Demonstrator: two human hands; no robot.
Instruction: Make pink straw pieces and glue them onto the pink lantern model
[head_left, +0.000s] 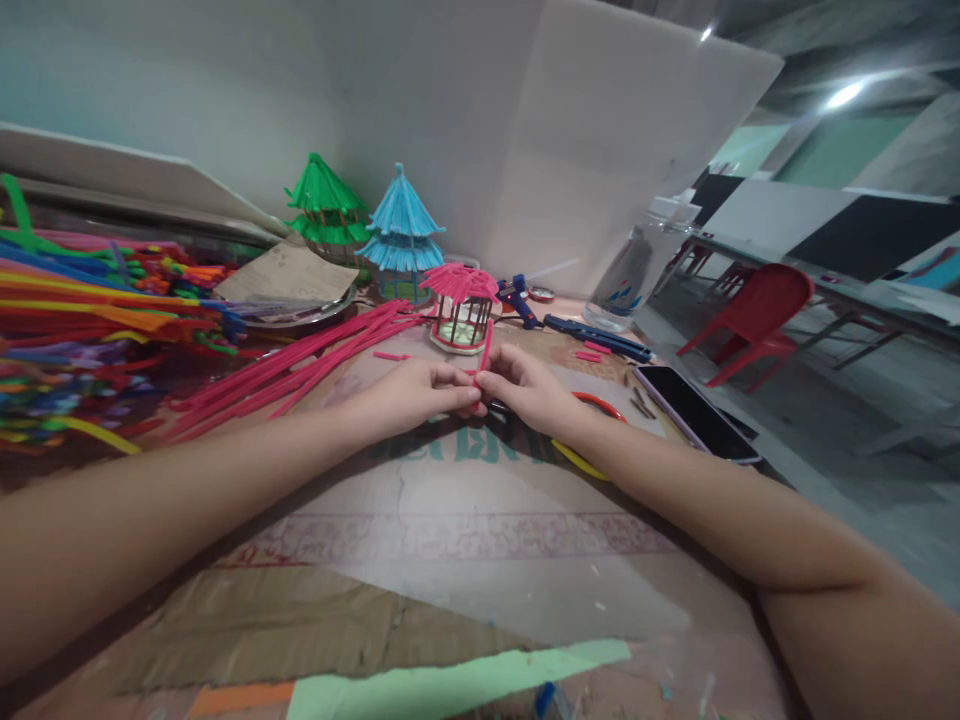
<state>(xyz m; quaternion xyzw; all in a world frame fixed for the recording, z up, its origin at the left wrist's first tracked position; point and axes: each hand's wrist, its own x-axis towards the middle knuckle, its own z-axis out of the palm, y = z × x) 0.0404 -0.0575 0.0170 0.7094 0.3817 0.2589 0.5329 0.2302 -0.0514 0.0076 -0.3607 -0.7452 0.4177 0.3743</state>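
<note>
Both hands meet in the middle of the table, pinching a pink pipe cleaner (486, 345) that is bent, with one end pointing up. My left hand (420, 392) has its fingertips closed on the lower part. Thumb and fingers of my right hand (525, 385) are closed on it from the other side. Just behind the hands stands a small pavilion model (459, 305) with a pink fringed roof, thin brown posts and a pale base. Scissors with red and yellow handles (600, 403) lie partly hidden under my right forearm.
Long pink pipe cleaners (300, 365) lie left, beside many coloured bundles (112, 310). Behind stand a blue pavilion (403, 225) and a green pavilion (326, 200). Toward the right are a glue gun (517, 298), a blue utility knife (596, 337), a water bottle (619, 285) and a phone (694, 412).
</note>
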